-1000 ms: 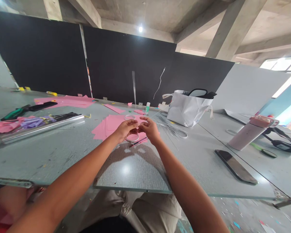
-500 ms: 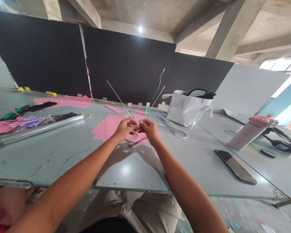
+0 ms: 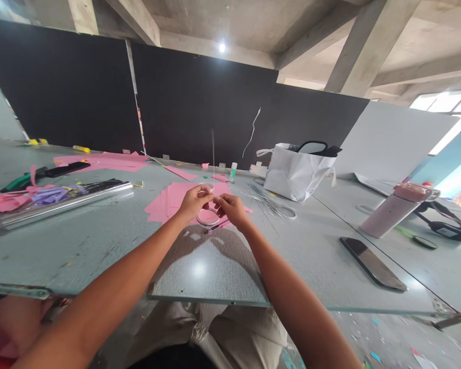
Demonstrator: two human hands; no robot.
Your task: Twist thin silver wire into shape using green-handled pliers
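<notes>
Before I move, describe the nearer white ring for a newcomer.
On the grey table, find the pink sheets before the black panel. The white ring lies at their near edge, below the left hand and right hand. Unlike the far ring beyond the hands, it sits beside a slim pink tool.

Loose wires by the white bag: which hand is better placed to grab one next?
Right, I'd judge. The loose wires lie just beyond the right hand on its outer side; the left hand is farther off and would likely have to cross it.
</notes>
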